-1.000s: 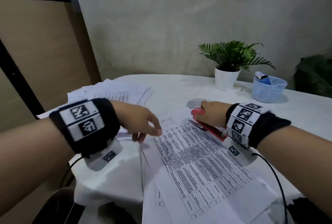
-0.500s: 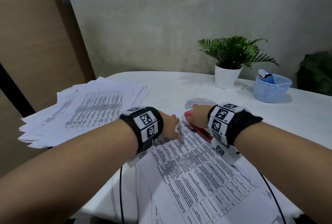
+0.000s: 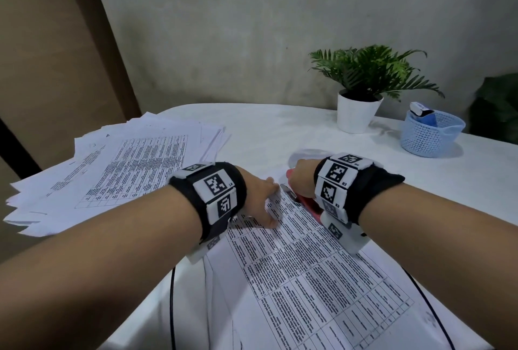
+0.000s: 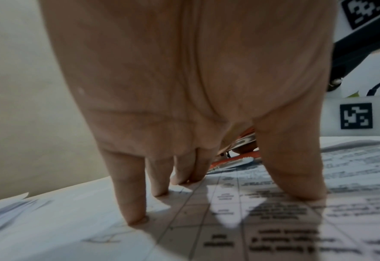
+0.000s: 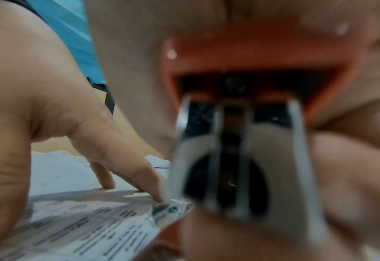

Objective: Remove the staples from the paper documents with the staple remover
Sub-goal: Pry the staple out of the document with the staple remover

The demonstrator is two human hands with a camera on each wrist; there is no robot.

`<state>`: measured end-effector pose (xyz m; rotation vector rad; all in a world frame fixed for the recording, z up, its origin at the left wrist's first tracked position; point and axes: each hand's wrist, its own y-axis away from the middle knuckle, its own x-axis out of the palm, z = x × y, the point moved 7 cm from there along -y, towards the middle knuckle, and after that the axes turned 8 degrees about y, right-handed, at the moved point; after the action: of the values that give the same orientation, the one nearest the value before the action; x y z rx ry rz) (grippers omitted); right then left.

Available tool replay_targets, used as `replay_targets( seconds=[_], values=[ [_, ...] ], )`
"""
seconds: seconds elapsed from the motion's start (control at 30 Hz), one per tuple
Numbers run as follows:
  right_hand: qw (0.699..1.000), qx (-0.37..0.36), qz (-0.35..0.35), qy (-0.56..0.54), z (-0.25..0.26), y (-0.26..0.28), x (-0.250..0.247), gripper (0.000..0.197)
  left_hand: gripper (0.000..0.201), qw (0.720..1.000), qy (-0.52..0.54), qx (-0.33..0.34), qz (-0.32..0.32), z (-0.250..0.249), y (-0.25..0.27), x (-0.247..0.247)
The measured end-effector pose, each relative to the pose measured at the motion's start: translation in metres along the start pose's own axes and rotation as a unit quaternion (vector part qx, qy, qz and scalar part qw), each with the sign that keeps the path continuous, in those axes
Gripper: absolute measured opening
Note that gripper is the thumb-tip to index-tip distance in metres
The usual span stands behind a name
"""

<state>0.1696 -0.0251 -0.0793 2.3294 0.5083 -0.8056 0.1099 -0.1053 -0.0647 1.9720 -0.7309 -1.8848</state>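
Thin, floppy document point(image 3: 302, 262) pinned flat beside staple remover point(image 3: 307, 205).
Left hand point(image 3: 259, 195) pressing, fingers straight; right hand point(image 3: 301, 181) clenching remover at corner.

staple remover point(image 5: 236, 141): blurred, tips unclear | staple: not discernible | right hand point(image 3: 301, 181): fingers hidden behind wrist

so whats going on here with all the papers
A person is pulling staples. The left hand presses straight fingers on the printed document near its top corner, while the right hand grips the red staple remover at that corner. A paper stack lies to the left.
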Motion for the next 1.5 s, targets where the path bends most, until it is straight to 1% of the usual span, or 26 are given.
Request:
replay_targets(
  seconds=[0.07,0.1,0.13,0.2,0.23,0.27,0.33,0.37,0.43,0.47,0.5,0.53,0.57,0.6,0.7,0.8,0.9,1.0,1.03,1.13,1.2,1.27,1.33,1.37,1.43,1.5],
  values=[
    [1.0,-0.001,0.001,0.006,0.003,0.001,-0.002,0.056,0.095,1.0,-0.01,-0.006,0.0,0.0,-0.001,0.0],
    [1.0,-0.009,0.011,0.018,0.004,-0.006,0.001,0.055,0.095,1.0,-0.015,-0.01,0.001,0.0,0.0,0.0],
    [1.0,-0.01,0.001,0.017,0.004,-0.002,-0.001,0.053,0.096,1.0,-0.018,-0.012,0.002,-0.001,0.0,0.0],
    [1.0,0.0,0.011,0.015,0.004,-0.003,-0.001,0.046,0.095,1.0,-0.019,-0.017,0.004,-0.002,0.002,-0.001],
    [1.0,0.012,0.024,-0.007,0.004,0.003,-0.001,0.042,0.095,1.0,-0.02,-0.019,0.004,-0.002,0.003,-0.001],
    [1.0,0.016,0.009,-0.02,0.005,0.008,-0.003,0.04,0.094,1.0,-0.02,-0.021,0.004,-0.003,0.004,-0.001],
    [0.995,0.032,-0.012,-0.094,0.0,0.019,-0.006,0.037,0.094,0.999,-0.025,-0.02,0.002,-0.004,0.005,-0.002],
    [0.99,0.04,-0.026,-0.136,-0.003,0.026,-0.006,0.032,0.093,0.999,-0.029,-0.02,0.001,-0.005,0.005,-0.002],
    [0.975,0.065,-0.093,-0.19,-0.014,0.027,-0.006,0.01,0.09,0.999,-0.032,-0.014,0.005,-0.006,0.005,-0.003],
    [0.968,0.079,-0.122,-0.205,-0.021,0.027,-0.008,0.01,0.087,0.999,-0.031,-0.011,0.009,-0.007,0.005,-0.002],
    [0.966,0.087,-0.108,-0.218,-0.023,0.026,-0.007,0.011,0.086,0.999,-0.029,-0.008,0.011,-0.007,0.004,-0.002],
    [0.966,0.082,-0.089,-0.228,-0.022,0.026,-0.005,0.018,0.085,1.0,-0.027,-0.005,0.012,-0.007,0.004,-0.001],
    [0.965,0.072,-0.068,-0.242,-0.02,0.025,-0.003,0.032,0.085,1.0,-0.028,-0.001,0.012,-0.006,0.003,-0.001],
    [0.963,0.064,-0.064,-0.255,-0.019,0.025,-0.003,0.04,0.087,0.999,-0.032,-0.001,0.013,-0.005,0.003,0.0],
    [0.958,0.058,-0.097,-0.264,-0.023,0.024,-0.007,0.036,0.093,0.998,-0.057,-0.012,0.021,-0.002,0.0,0.001],
    [0.965,0.064,-0.07,-0.246,-0.02,0.019,-0.002,0.037,0.096,0.997,-0.063,-0.015,0.029,-0.001,-0.003,0.002],
    [0.975,0.066,-0.055,-0.203,-0.016,0.015,-0.003,0.042,0.097,0.998,-0.054,-0.01,0.03,0.001,-0.004,0.004],
    [0.984,0.067,-0.041,-0.161,-0.014,0.014,-0.004,0.042,0.096,0.998,-0.047,-0.008,0.028,0.001,-0.006,0.004],
    [0.984,0.072,-0.046,-0.159,-0.015,0.016,-0.006,0.041,0.095,0.999,-0.046,-0.007,0.026,0.001,-0.006,0.004],
    [0.974,0.111,-0.027,-0.197,-0.016,0.024,-0.009,0.039,0.097,0.999,-0.044,-0.004,0.02,0.0,-0.006,0.004],
    [0.984,0.083,-0.008,-0.155,-0.01,0.015,-0.013,0.039,0.097,0.999,-0.043,-0.003,0.018,0.001,-0.005,0.005],
    [0.993,0.069,0.024,-0.094,-0.007,-0.005,-0.003,0.039,0.096,0.999,-0.043,-0.004,0.019,0.002,-0.005,0.005],
    [0.988,0.093,0.055,-0.114,-0.013,-0.038,0.02,0.038,0.095,0.999,-0.047,-0.004,0.017,0.001,-0.005,0.005],
    [0.989,0.092,0.039,-0.111,-0.013,-0.047,0.024,0.034,0.094,0.999,-0.05,-0.004,0.016,0.0,-0.004,0.004],
    [0.985,0.099,0.032,-0.141,-0.009,-0.033,0.013,0.039,0.094,0.999,-0.052,-0.005,0.015,-0.001,-0.004,0.004],
    [0.979,0.108,0.011,-0.173,-0.009,0.002,-0.007,0.04,0.095,0.999,-0.048,-0.007,0.016,0.001,-0.005,0.004]
  ],
)
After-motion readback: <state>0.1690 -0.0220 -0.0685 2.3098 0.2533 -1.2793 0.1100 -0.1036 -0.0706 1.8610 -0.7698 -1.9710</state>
